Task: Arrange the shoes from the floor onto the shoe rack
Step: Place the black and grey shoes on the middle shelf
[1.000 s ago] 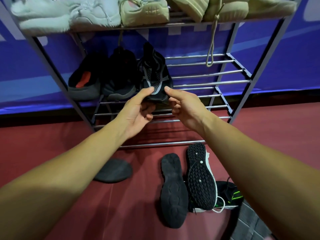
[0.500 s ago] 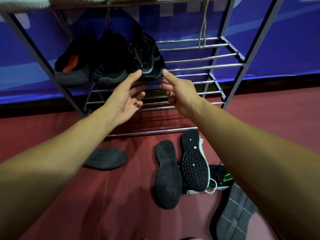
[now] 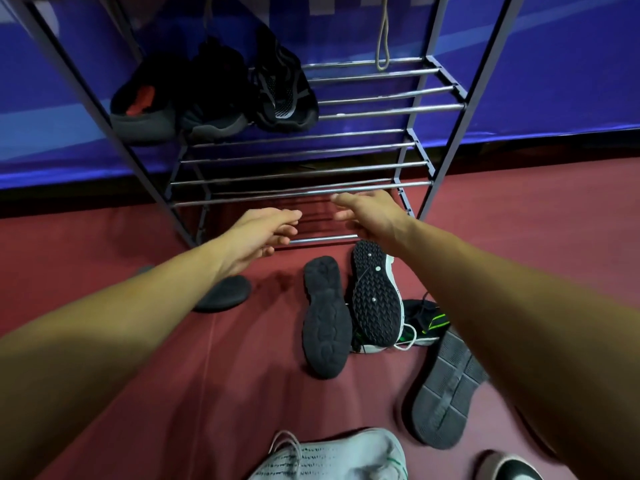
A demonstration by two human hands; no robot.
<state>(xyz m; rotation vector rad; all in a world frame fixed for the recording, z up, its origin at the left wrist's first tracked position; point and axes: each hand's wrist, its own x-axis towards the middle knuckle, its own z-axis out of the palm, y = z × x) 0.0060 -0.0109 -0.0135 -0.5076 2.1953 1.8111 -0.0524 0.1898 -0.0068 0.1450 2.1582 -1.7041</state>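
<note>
My left grip (image 3: 263, 233) and right grip (image 3: 370, 216) are both loose and spread, holding nothing. They are in front of the low rails of the shoe rack (image 3: 381, 109). At the left end of the highest shelf I can see, three dark shoes stand side by side: a red-lined shoe (image 3: 142, 109), a plain black shoe (image 3: 214, 102) and a black mesh shoe (image 3: 284, 95) on the right.

The rest lie on the red floor (image 3: 104, 237), nearer to me:
- a black upturned shoe (image 3: 325, 320)
- a studded-sole shoe (image 3: 375, 296) touching its right side, lying over a black-and-green shoe (image 3: 426, 320)
- a grey-soled shoe (image 3: 446, 389) further right
- a dark sole (image 3: 225, 292) on the left, beside my left forearm
- a white knit shoe (image 3: 339, 455), nearest me
</note>
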